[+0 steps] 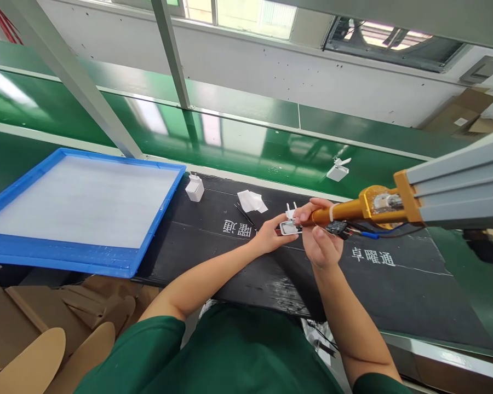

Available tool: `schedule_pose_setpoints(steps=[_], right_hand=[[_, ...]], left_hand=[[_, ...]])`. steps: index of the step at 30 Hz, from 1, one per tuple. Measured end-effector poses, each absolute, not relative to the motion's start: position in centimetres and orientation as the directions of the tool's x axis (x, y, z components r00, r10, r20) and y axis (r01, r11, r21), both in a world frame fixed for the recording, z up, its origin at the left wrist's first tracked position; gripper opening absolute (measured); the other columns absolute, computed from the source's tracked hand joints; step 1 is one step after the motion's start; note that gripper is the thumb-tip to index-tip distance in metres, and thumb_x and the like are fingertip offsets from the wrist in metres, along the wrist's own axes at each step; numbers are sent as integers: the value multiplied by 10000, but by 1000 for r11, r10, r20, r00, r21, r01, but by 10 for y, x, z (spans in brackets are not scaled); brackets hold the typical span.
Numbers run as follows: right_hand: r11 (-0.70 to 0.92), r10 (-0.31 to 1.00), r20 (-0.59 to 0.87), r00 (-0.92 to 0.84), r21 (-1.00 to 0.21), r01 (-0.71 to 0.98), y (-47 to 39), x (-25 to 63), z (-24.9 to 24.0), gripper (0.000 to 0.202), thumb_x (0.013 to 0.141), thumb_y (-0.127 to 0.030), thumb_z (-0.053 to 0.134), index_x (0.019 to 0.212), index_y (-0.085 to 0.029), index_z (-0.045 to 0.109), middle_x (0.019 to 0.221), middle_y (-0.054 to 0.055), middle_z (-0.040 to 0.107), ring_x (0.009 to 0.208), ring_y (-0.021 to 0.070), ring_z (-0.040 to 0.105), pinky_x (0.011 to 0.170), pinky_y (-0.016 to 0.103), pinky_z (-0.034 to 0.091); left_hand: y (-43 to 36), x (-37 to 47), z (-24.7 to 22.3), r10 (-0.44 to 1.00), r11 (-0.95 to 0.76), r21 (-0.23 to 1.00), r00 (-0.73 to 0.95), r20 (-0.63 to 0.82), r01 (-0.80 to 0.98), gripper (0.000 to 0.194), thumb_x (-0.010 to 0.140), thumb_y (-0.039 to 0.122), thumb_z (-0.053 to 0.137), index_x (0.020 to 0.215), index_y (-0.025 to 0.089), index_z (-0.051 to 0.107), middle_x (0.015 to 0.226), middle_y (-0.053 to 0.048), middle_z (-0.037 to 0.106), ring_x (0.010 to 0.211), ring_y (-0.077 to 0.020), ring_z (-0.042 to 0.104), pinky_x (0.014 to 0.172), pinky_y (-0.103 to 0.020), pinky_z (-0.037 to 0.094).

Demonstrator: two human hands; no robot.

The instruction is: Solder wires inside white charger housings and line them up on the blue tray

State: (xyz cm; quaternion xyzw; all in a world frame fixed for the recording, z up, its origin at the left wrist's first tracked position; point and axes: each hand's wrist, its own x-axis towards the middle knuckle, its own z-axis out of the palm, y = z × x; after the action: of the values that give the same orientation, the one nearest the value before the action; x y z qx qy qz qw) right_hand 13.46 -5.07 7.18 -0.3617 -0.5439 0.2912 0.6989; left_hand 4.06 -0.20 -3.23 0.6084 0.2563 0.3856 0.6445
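My left hand (268, 234) is closed round a small white plug-in charger (290, 226), held just above the black mat (213, 241). Its near side looks open, with something pale inside, and white prongs (291, 210) rise behind it. Against its right side is my right hand (324, 234), with bent fingers closing toward the charger. The gold-coloured rod (340, 211) of a tool passes across this hand and partly hides the fingers. What the right hand pinches is hidden. Left of the hands lie black tweezers (245, 216) and a crumpled white wipe (252, 201).
A blue tray (136, 262) with a white lining is at the left. One white charger (194, 189) stands beside it; another white piece (338, 171) lies on the green surface behind. A grey arm (460, 180) reaches in from the right. Cardboard (33, 323) lies at lower left.
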Motion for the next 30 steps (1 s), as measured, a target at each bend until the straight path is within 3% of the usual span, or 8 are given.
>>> schedule_pose_setpoints(steps=[9,15,18,23,30], right_hand=[[596,796,580,173,-800,-61,-53,138,69,457,732,-539,652,1113,-293,596,824,24,486,750,208,508,800,449,521],[610,781,586,215,-790,-65,-48,149,69,379,743,-522,649,1045,-293,622,756,4,513,663,178,496,762,412,500],[588,784,568,251,-809,-9,-50,163,64,386,732,-475,685,1062,-285,626,769,4,543,683,179,515,802,415,499],[556,769,557,315,-825,102,-49,192,53,502,735,-436,706,1204,-301,591,911,19,588,802,196,573,832,408,501],[572,666,620,415,-781,250,-37,223,34,416,809,-467,646,1197,-336,575,1109,35,626,961,215,631,968,459,474]], left_hand=[[-4,37,-21,813,-76,988,565,141,-136,473,739,329,777,1152,153,631,1030,-77,712,919,-215,678,771,-305,561],[5,30,-10,852,-159,983,515,90,92,391,762,232,706,1140,158,635,1035,-54,719,887,-182,671,776,-291,561],[11,26,-7,874,-188,970,476,96,151,414,754,296,718,1140,167,646,1010,-53,722,853,-185,667,747,-284,548],[10,20,0,859,-87,995,509,52,45,426,749,432,724,1072,162,665,920,-43,719,791,-178,653,724,-272,526],[1,17,12,822,44,996,569,8,-77,492,707,481,751,1078,167,674,918,-34,705,784,-169,649,693,-257,524]])
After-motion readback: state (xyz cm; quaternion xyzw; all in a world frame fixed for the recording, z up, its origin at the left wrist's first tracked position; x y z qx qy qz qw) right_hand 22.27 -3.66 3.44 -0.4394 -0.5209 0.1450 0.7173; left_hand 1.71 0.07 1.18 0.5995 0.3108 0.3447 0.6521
